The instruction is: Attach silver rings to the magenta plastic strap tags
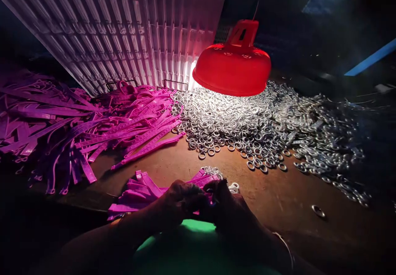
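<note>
Near the table's front edge, my left hand (185,198) and my right hand (224,203) meet with fingers curled and pinched. Between them shows a bit of a magenta strap (211,197), which both seem to grip; deep shadow hides most of it, and I cannot tell whether a ring is also in the fingers. Under and beside my left hand lies a small bunch of magenta straps (144,190). Several silver metal rings (234,187) lie right behind my right hand.
A large heap of magenta straps (136,122) covers the left side. A broad pile of metal rings (222,118) fills the back and right, under a red lamp (232,69). One loose ring (318,211) lies at right. A ribbed translucent panel (123,27) stands behind.
</note>
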Demonstrator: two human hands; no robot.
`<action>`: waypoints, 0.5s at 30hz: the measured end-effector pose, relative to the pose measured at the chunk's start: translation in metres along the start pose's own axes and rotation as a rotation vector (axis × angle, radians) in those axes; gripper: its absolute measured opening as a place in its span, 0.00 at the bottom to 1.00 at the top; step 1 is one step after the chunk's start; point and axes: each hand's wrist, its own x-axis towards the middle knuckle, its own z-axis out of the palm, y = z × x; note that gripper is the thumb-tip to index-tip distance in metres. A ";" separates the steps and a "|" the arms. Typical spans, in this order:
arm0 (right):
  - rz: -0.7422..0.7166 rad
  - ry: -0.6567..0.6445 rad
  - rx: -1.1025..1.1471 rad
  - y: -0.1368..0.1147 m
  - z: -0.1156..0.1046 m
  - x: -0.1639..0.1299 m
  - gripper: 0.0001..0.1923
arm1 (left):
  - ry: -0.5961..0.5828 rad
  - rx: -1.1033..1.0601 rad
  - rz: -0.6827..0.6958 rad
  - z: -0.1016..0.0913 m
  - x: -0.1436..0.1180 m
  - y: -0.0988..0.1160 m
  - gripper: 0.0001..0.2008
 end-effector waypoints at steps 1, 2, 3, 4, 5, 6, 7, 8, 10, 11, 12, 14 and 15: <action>-0.002 -0.016 -0.002 0.000 0.001 0.003 0.19 | 0.011 -0.016 0.017 0.000 0.000 -0.002 0.21; -0.017 -0.033 -0.011 -0.001 0.002 0.005 0.18 | 0.014 -0.026 0.017 0.000 0.001 -0.003 0.20; -0.037 -0.057 -0.025 -0.004 0.002 0.007 0.17 | 0.012 -0.032 0.007 -0.001 0.001 -0.003 0.19; -0.057 -0.084 -0.039 -0.007 0.001 0.009 0.16 | 0.006 -0.037 -0.010 -0.002 0.001 -0.004 0.19; -0.078 -0.118 -0.053 -0.011 -0.001 0.010 0.14 | 0.003 -0.044 -0.029 -0.003 0.002 -0.004 0.19; -0.095 -0.148 -0.067 -0.015 -0.003 0.011 0.13 | 0.003 -0.045 -0.048 -0.004 0.002 -0.004 0.20; -0.108 -0.166 -0.084 -0.019 -0.005 0.012 0.11 | 0.002 -0.041 -0.063 -0.004 0.002 -0.004 0.21; -0.119 -0.180 -0.102 -0.023 -0.008 0.013 0.10 | -0.004 -0.036 -0.067 -0.004 0.003 -0.004 0.22; -0.134 -0.213 -0.151 -0.032 -0.013 0.017 0.07 | -0.040 -0.037 -0.072 -0.002 0.004 -0.003 0.23; -0.140 -0.236 -0.179 -0.035 -0.015 0.020 0.06 | -0.063 -0.037 -0.074 0.000 0.005 -0.001 0.23; -0.144 -0.261 -0.205 -0.038 -0.017 0.023 0.06 | -0.081 -0.033 -0.076 0.001 0.006 0.001 0.23; -0.158 -0.307 -0.258 -0.043 -0.022 0.028 0.05 | -0.086 0.051 -0.085 0.001 0.007 0.007 0.23; -0.165 -0.302 -0.284 -0.046 -0.024 0.031 0.04 | -0.071 0.145 -0.080 -0.001 0.008 0.010 0.23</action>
